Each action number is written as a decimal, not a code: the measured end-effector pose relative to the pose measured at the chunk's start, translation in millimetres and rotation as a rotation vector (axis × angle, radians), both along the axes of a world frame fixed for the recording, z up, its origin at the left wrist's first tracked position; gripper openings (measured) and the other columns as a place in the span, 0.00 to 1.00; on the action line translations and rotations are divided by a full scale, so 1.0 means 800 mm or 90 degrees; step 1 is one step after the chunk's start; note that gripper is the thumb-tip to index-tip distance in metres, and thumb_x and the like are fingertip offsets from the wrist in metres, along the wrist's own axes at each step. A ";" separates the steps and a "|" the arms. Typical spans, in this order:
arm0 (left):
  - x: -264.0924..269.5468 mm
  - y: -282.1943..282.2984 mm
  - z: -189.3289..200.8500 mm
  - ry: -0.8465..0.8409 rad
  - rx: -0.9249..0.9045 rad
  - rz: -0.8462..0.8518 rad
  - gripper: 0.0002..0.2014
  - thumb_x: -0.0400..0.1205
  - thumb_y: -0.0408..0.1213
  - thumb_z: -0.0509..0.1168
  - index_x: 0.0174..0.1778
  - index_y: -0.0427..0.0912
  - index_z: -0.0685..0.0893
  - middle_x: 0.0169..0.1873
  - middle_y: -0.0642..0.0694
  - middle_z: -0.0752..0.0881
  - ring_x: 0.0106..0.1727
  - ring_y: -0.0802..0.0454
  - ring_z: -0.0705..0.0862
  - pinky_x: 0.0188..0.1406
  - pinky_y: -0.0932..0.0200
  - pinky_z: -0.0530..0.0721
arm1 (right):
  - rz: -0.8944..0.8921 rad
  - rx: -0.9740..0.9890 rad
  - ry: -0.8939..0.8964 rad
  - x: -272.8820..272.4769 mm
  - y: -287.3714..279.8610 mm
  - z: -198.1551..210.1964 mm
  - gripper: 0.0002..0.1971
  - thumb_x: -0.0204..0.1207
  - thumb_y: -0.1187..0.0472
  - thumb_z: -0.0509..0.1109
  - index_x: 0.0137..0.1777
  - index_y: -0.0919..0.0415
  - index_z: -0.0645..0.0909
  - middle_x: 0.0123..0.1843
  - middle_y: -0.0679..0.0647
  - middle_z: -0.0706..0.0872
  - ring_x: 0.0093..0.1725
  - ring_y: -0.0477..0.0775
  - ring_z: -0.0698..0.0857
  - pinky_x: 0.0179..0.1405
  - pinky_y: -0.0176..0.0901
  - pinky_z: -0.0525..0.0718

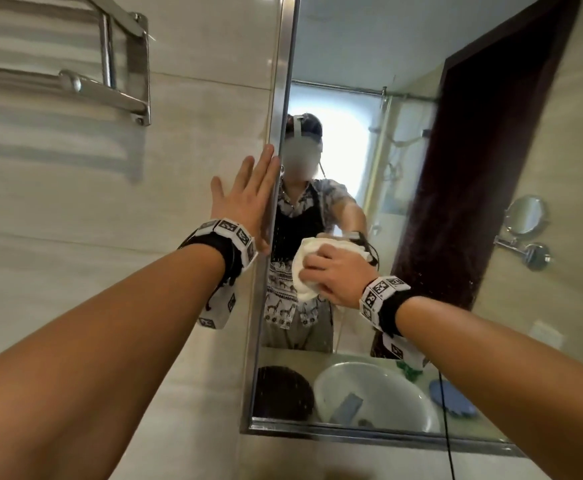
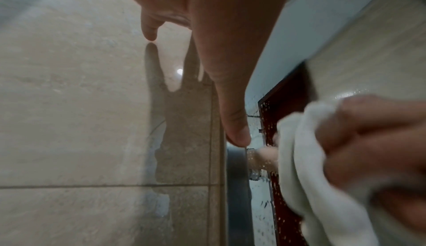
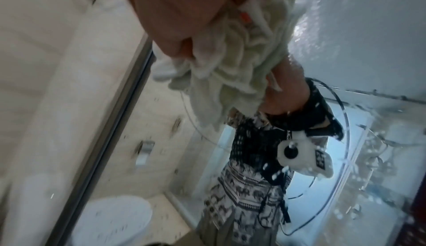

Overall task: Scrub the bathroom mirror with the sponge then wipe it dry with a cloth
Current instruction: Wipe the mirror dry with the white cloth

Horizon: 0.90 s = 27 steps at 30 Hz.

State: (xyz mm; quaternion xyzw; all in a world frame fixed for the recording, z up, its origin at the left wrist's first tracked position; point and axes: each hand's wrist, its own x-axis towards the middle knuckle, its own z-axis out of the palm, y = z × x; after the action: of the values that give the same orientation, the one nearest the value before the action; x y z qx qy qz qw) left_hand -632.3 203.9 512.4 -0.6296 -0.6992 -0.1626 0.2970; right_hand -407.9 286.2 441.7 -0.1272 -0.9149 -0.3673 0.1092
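Your two forearms fill the lower head view, each with one marker-covered wrist band. Your left hand (image 1: 248, 199) lies flat, fingers straight and spread, on the tiled wall (image 1: 75, 209) just left of the mirror (image 1: 404, 168), its inner edge touching the mirror's metal frame (image 1: 276, 133). Your right hand (image 1: 338, 275) presses one bunched white cloth (image 1: 304, 268) against the glass, fingers curled over it, low and near the frame. One chrome towel rack (image 1: 110, 77) hangs on the wall up and left of the mirror. Reflected in the mirror are one white basin, one dark door and one round shaving mirror.

From the left wrist, your left hand (image 2: 207, 31) shows its fingers straight, one fingertip on the frame (image 2: 237, 186). Right of it, the cloth (image 2: 311, 158) sits under your right hand (image 2: 368, 140), blocking part of the droplet-speckled mirror (image 2: 272, 122).

From the right wrist, your right hand (image 3: 184, 13) grips the cloth (image 3: 230, 67), which hides the fingertips and hangs crumpled against the wet mirror (image 3: 345, 31). The frame (image 3: 110, 131) runs diagonally left of the cloth.
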 end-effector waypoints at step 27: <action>-0.003 0.000 -0.101 0.037 -0.006 0.012 0.80 0.54 0.66 0.81 0.83 0.45 0.27 0.83 0.47 0.26 0.87 0.42 0.42 0.74 0.19 0.58 | 0.050 0.017 0.113 -0.043 -0.008 -0.098 0.22 0.69 0.58 0.79 0.65 0.57 0.84 0.67 0.53 0.83 0.64 0.57 0.80 0.71 0.50 0.75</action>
State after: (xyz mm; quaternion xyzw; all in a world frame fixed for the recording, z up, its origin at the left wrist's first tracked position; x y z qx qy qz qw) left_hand -634.7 203.9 431.4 -0.6287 -0.6970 -0.1385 0.3158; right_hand -442.4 279.9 363.5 -0.1216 -0.9009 -0.3622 0.2061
